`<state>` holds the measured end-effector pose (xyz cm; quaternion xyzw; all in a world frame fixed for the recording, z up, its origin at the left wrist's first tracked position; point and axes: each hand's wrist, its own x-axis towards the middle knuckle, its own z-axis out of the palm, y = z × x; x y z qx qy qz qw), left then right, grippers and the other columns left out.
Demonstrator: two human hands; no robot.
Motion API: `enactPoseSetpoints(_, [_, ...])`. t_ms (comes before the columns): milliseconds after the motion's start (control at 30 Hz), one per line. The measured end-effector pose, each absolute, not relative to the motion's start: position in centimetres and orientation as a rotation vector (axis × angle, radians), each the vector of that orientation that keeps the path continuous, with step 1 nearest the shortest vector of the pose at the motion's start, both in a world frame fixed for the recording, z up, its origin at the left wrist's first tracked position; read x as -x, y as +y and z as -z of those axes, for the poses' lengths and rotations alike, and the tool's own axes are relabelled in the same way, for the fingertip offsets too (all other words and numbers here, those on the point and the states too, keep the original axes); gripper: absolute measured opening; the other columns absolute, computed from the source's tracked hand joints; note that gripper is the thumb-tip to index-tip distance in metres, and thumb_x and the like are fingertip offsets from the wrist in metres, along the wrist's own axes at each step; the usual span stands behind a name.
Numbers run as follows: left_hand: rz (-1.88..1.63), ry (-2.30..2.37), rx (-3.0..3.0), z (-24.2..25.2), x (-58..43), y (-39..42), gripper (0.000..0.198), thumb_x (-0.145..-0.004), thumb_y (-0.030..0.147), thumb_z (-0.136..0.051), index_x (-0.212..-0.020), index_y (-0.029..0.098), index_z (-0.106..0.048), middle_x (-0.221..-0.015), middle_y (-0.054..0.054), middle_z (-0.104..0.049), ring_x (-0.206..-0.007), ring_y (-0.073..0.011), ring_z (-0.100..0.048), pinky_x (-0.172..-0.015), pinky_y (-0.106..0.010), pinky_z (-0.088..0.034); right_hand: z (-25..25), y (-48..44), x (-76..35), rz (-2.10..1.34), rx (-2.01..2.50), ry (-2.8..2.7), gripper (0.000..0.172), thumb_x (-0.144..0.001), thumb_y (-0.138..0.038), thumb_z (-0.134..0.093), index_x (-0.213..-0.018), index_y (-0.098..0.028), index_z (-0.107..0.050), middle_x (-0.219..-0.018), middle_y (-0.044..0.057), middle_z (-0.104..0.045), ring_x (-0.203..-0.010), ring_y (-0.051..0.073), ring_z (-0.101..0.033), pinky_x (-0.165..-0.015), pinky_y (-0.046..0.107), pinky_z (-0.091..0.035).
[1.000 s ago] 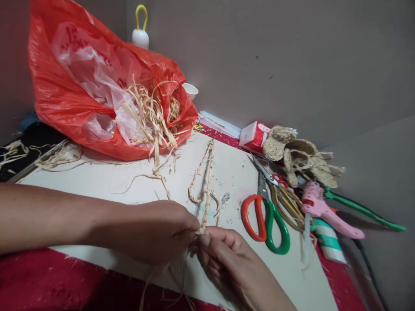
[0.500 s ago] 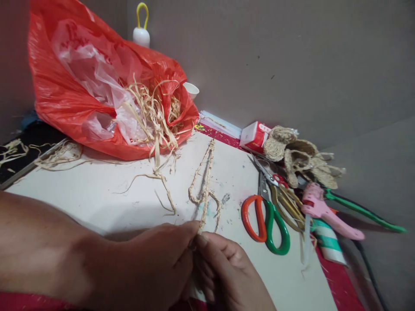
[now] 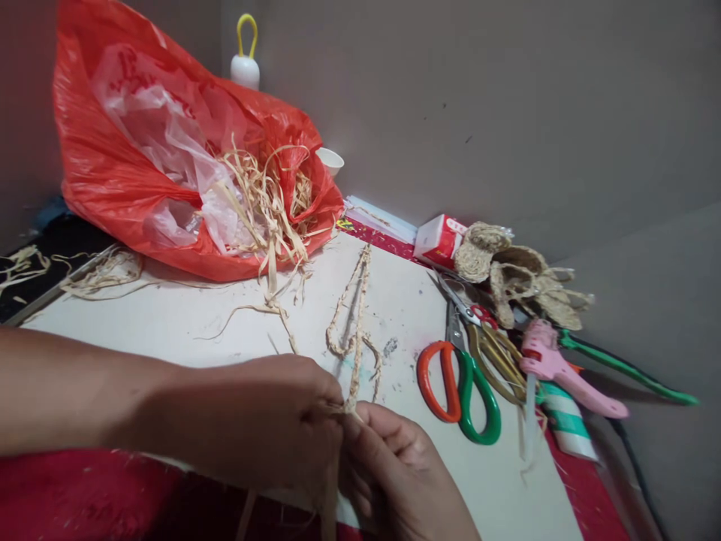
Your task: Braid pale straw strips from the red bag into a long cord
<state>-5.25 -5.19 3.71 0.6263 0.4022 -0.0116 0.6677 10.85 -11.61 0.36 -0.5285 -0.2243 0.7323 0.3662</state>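
My left hand (image 3: 270,421) and my right hand (image 3: 394,469) meet at the near edge of a white board (image 3: 169,330). Both are closed on the near end of a braided straw cord (image 3: 356,330), which runs away from me across the board in a long loop. Loose straw strands (image 3: 330,503) hang down from between my fingers. The fingertips pinch the cord where the braid ends.
A red plastic bag (image 3: 113,165) with loose straw (image 3: 264,203) spilling out lies at the back left. Orange-and-green scissors (image 3: 459,383), other scissors, a pink glue gun (image 3: 555,368), a red-white box (image 3: 439,239) and woven straw pieces (image 3: 518,274) crowd the right side. A wall stands behind.
My left forearm dipped low and close half a second ago, then rose back. Both hands stay pinched on the braid's end, with more loose strands now hanging below them.
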Motion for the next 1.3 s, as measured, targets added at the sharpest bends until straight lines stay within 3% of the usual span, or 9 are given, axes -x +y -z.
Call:
enactPoseSetpoints(133, [0.294,0.801,-1.34,-4.1,5.2,-3.5,0.02,-0.08,0.023,-0.037,-0.061,0.019,-0.042,-0.048,0.004,-0.043,-0.041,-0.0088,-0.038,-0.04,-0.021,-0.03,-0.1,-11.5,-11.3,-1.901,1.339,-0.638,0.038,-0.076,-0.045,-0.068,-0.06,-0.016,-0.047,-0.041,-0.011,-0.027,-0.038,0.003,-0.016,-0.039,0.02,-0.009])
enactPoseSetpoints(567, [0.236,0.641,-1.454,-3.8,7.3,1.7,0.032,-0.088,0.039,-0.041,-0.063,0.019,-0.042,-0.043,0.004,-0.047,-0.033,-0.0079,-0.037,-0.037,-0.019,-0.031,-1.1,-10.5,-12.1,-1.985,1.361,-0.563,0.038,-0.067,-0.04,-0.075,-0.059,-0.016,-0.047,-0.043,-0.011,-0.029,-0.04,0.002,-0.018,-0.039,0.017,-0.013])
enactPoseSetpoints(767, [0.226,0.782,-1.559,-4.1,7.8,2.8,0.036,-0.087,0.042,-0.039,-0.059,0.019,-0.04,-0.042,0.003,-0.047,-0.032,-0.0084,-0.037,-0.037,-0.02,-0.031,0.0,-10.3,-12.6,-2.051,1.247,-0.622,0.037,-0.069,-0.044,-0.073,-0.062,-0.015,-0.052,-0.041,-0.012,-0.027,-0.037,0.001,-0.013,-0.037,0.017,-0.009])
enactPoseSetpoints(933, [0.125,1.088,-2.073,-4.9,8.4,3.1,0.036,-0.085,0.04,-0.038,-0.058,0.019,-0.047,-0.05,-0.003,-0.054,-0.043,-0.0127,-0.045,-0.048,-0.025,-0.035,0.2,-10.1,-12.7,-2.033,1.19,-0.707,0.038,-0.071,-0.047,-0.07,-0.061,-0.015,-0.053,-0.039,-0.012,-0.027,-0.035,0.002,-0.013,-0.036,0.017,-0.008])
enactPoseSetpoints(1100, [-0.287,1.447,-2.463,-5.6,7.9,1.8,0.026,-0.084,0.032,-0.04,-0.076,0.016,-0.06,-0.064,-0.006,-0.057,-0.058,-0.0167,-0.05,-0.061,-0.029,-0.034,0.2,-10.0,-12.8,-2.009,1.135,-0.761,0.037,-0.072,-0.047,-0.069,-0.062,-0.014,-0.054,-0.039,-0.011,-0.031,-0.034,0.001,-0.016,-0.035,0.017,-0.01])
enactPoseSetpoints(1200, [-0.571,1.276,-2.343,-5.6,6.7,-0.5,0.03,-0.088,0.035,-0.038,-0.098,0.016,-0.059,-0.076,-0.005,-0.061,-0.069,-0.0165,-0.054,-0.068,-0.028,-0.038,0.0,-10.0,-12.7,-2.006,1.151,-0.771,0.038,-0.073,-0.047,-0.069,-0.062,-0.014,-0.053,-0.038,-0.011,-0.032,-0.034,0.001,-0.016,-0.036,0.017,-0.011])
enactPoseSetpoints(1300, [-0.441,1.032,-2.019,-5.0,5.5,-2.8,0.032,-0.089,0.037,-0.037,-0.099,0.015,-0.058,-0.073,-0.003,-0.061,-0.065,-0.014,-0.054,-0.062,-0.024,-0.04,-0.1,-10.1,-12.6,-1.992,1.176,-0.782,0.038,-0.073,-0.048,-0.068,-0.063,-0.015,-0.053,-0.038,-0.011,-0.032,-0.035,0.002,-0.017,-0.036,0.017,-0.013])
